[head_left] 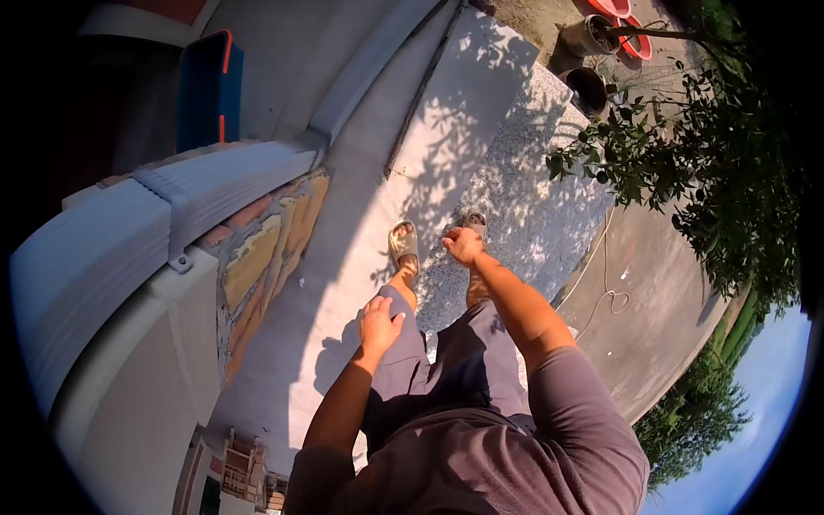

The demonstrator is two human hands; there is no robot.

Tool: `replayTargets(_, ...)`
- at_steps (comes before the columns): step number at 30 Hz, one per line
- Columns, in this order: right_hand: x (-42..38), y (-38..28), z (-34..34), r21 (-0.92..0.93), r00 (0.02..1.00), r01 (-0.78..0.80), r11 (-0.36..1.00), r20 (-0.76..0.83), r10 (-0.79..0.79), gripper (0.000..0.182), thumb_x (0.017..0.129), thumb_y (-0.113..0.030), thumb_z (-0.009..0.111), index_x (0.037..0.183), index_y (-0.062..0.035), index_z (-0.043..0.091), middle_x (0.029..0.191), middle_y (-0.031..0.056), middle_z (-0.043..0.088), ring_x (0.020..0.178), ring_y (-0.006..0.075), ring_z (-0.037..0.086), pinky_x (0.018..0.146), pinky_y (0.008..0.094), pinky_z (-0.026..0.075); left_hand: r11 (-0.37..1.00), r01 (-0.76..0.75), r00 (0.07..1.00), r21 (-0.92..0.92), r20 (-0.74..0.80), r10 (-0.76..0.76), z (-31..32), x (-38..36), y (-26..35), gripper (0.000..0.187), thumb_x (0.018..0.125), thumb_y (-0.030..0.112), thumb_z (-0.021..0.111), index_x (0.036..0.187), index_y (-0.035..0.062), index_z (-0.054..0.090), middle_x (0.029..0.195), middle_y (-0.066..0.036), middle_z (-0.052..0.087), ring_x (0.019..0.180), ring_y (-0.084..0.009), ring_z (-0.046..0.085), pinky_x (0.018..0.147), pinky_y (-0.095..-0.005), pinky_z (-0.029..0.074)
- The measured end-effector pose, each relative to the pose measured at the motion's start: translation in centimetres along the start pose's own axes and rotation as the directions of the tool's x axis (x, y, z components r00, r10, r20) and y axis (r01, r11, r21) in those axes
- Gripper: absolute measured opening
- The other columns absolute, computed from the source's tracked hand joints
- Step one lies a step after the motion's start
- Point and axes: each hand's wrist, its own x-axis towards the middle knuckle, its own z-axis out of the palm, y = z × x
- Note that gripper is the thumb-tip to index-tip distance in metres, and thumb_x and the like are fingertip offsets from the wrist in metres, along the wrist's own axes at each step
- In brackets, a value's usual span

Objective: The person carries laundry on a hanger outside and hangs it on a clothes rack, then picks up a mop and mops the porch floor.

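Observation:
My left hand (378, 324) hangs beside my left thigh, close to the dark shorts (390, 378). Its fingers are loosely stretched with the thumb apart, and it holds nothing. Further forward, my right hand (464, 245) is in front of my right leg, partly covering the right sandal (477, 221) from view. Those fingers are curled in; their inner side is hidden, so whether anything is in them I cannot make out. A tan sandal (403, 244) is on my left foot, on the sunlit concrete (343, 283).
On the left stand a grey ribbed pipe (249, 176), a brick pillar (275, 249) and a blue bin (210, 94) with orange trim. Leafy branches (687, 154) reach in from the right. Pots (590, 36) stand at the far right; a pale hose (605, 266) lies on the ground.

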Motion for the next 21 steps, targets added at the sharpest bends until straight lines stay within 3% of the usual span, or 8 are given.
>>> replayTargets(2,4.6,-2.3,0.1,-0.069,0.996,0.038,0.997,0.087,-0.032,0.036,0.086,-0.034,0.056,0.110,-0.0093,0.068,0.108,0.0143,0.068,0.101,0.0305,0.064,0.089,0.0380,0.049,0.998,0.058,0.998,0.032,0.023,-0.059,0.7,2.0,0.1,0.044,0.076,0.027,0.071,0.112,0.0029,0.061,0.117,-0.014,0.058,0.110,-0.0338,0.052,0.093,-0.0429,0.044)
replayTargets(5,12.6,-4.7,0.9,-0.002,0.967,-0.054,0.999,0.250,0.053,0.032,0.091,-0.029,0.053,0.112,-0.0083,0.064,0.096,0.0088,0.067,0.080,0.0235,0.061,0.077,0.0331,0.051,0.997,0.064,0.989,-0.038,-0.134,-0.068,3.3,3.2,-0.7,0.038,0.076,0.025,0.071,0.104,0.0021,0.061,0.110,-0.014,0.060,0.104,-0.0345,0.054,0.090,-0.0434,0.044)
replayTargets(6,20.5,-0.2,6.9,0.139,0.967,-0.008,0.990,0.254,-0.027,0.038,0.091,-0.032,0.053,0.117,-0.0055,0.062,0.105,0.0132,0.067,0.091,0.0265,0.064,0.085,0.0354,0.051,0.995,0.076,0.975,-0.065,-0.206,-0.088,4.1,3.6,-0.9,0.035,0.076,0.024,0.071,0.101,0.0017,0.061,0.107,-0.015,0.060,0.102,-0.0349,0.055,0.089,-0.0436,0.044)
replayTargets(8,25.0,-1.5,6.9,0.205,0.994,-0.029,0.978,0.112,0.006,0.050,0.088,-0.039,0.056,0.124,-0.0037,0.058,0.117,0.0169,0.064,0.107,0.0309,0.062,0.093,0.0390,0.048,0.977,0.185,0.913,-0.102,-0.351,-0.210,4.6,3.9,-0.7,0.033,0.074,0.023,0.072,0.096,0.0017,0.060,0.101,-0.015,0.060,0.097,-0.0359,0.055,0.088,-0.0449,0.043)
replayTargets(9,28.3,-1.4,7.9,0.208,0.999,-0.015,0.978,0.054,0.004,0.054,0.086,-0.040,0.060,0.124,-0.0011,0.058,0.116,0.0181,0.064,0.109,0.0306,0.061,0.094,0.0371,0.047,0.987,0.114,0.908,-0.111,-0.392,-0.149,5.7,3.4,-1.7,0.033,0.073,0.022,0.072,0.095,0.0018,0.059,0.100,-0.016,0.060,0.096,-0.0361,0.056,0.088,-0.0454,0.042)
replayTargets(12,35.2,-1.2,10.7,0.135,0.991,0.018,0.991,-0.136,0.000,0.068,0.082,-0.049,0.064,0.124,0.0034,0.056,0.115,0.0199,0.064,0.112,0.0316,0.060,0.095,0.0363,0.046,0.983,0.151,0.921,-0.105,-0.347,-0.179,6.2,2.4,-1.0,0.032,0.072,0.012,0.070,0.099,0.0027,0.057,0.103,-0.016,0.059,0.095,-0.0363,0.056,0.086,-0.0449,0.044)
replayTargets(17,39.6,-3.9,9.3,0.045,0.973,-0.109,0.993,-0.199,0.116,0.078,0.076,-0.064,0.060,0.121,-0.0004,0.060,0.112,0.0201,0.066,0.107,0.0349,0.062,0.095,0.0398,0.045,0.960,0.215,0.907,-0.178,-0.327,-0.264,7.3,2.4,-0.8,0.030,0.070,0.014,0.069,0.096,0.0037,0.057,0.104,-0.014,0.058,0.096,-0.0341,0.055,0.086,-0.0455,0.043)
replayTargets(21,42.7,-5.3,8.1,-0.099,0.974,-0.152,0.983,-0.184,0.132,0.069,0.074,-0.062,0.064,0.110,-0.0033,0.066,0.106,0.0181,0.068,0.103,0.0333,0.063,0.090,0.0400,0.047,0.961,0.227,0.895,-0.159,-0.354,-0.270,7.8,2.3,-0.6,0.031,0.071,0.012,0.067,0.099,0.0038,0.055,0.105,-0.015,0.057,0.096,-0.0339,0.055,0.084,-0.0458,0.043)
